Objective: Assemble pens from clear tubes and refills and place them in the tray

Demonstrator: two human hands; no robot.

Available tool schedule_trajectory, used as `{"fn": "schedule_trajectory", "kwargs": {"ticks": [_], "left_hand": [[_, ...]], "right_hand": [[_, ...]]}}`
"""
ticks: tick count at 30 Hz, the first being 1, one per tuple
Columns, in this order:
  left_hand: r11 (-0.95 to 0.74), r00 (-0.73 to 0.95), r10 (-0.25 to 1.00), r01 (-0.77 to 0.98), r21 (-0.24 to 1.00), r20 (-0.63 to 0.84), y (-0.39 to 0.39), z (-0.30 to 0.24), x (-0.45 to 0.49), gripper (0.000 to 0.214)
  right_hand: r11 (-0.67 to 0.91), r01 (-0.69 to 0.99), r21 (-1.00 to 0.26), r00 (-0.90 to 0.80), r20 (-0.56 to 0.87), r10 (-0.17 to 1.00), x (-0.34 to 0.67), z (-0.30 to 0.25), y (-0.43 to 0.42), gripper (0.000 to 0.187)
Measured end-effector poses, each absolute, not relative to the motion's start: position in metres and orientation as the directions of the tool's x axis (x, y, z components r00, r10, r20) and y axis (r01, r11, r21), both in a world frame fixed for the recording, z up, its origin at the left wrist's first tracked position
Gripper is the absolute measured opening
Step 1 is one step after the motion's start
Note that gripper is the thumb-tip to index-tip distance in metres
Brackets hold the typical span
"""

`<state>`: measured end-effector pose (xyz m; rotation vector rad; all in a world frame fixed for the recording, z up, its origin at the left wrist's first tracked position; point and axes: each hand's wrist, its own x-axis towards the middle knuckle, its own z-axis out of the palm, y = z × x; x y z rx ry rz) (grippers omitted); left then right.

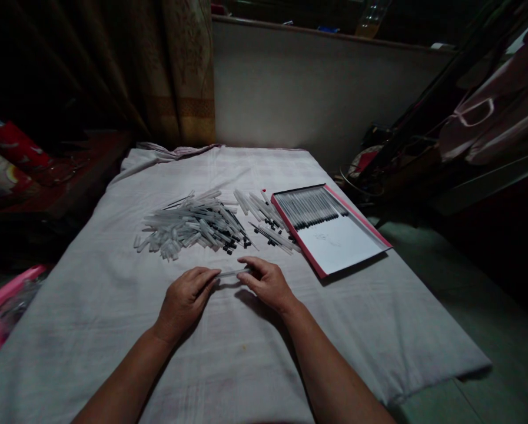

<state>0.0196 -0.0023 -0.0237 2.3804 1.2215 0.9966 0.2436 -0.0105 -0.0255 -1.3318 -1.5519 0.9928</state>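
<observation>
My left hand (188, 300) is closed in a pinch on one end of a slim, translucent pen barrel (229, 272). On its other end is my right hand (266, 284), thumb and fingers closed about it, the forefinger raised a little. The barrel lies level, just above the cloth. Beyond my hands spreads a heaped pile of translucent pen parts (193, 221), with small black plugs (231, 244) along its near right side. Further right lie a few loose barrels (255, 206) and dark refills (266, 234). Whatever is inside the held barrel is too small to make out.
A shallow red-edged box (334, 259) with a white bottom stands on the right, a row of pens (314, 207) in its far half. White cloth (113, 306) covers the table. At left are a pink plastic object (3, 309) and a side table with red packages (16, 144).
</observation>
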Motion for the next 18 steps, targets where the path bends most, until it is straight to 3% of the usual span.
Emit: {"fn": "schedule_trajectory", "kwargs": {"ticks": [3, 7, 14, 18], "left_hand": [[-0.618, 0.442, 0.785, 0.603, 0.504, 0.434, 0.001, -0.02, 0.021, 0.026], [-0.601, 0.425, 0.794, 0.658, 0.454, 0.435, 0.026, -0.009, 0.015, 0.029], [-0.549, 0.459, 0.797, 0.822, 0.151, 0.393, 0.101, 0.01, 0.014, 0.029], [-0.548, 0.5, 0.794, 0.835, 0.05, 0.347, 0.122, 0.008, 0.019, 0.029]], "right_hand": [[0.195, 0.388, -0.901, -0.121, 0.16, 0.98, 0.243, -0.023, -0.011, 0.016], [0.166, 0.432, -0.886, -0.03, 0.17, 0.985, 0.246, -0.024, -0.008, 0.014], [0.127, 0.401, -0.907, 0.075, 0.171, 0.982, 0.248, -0.028, -0.002, 0.016], [0.08, 0.375, -0.924, 0.125, 0.135, 0.983, 0.248, -0.027, -0.003, 0.018]]}}
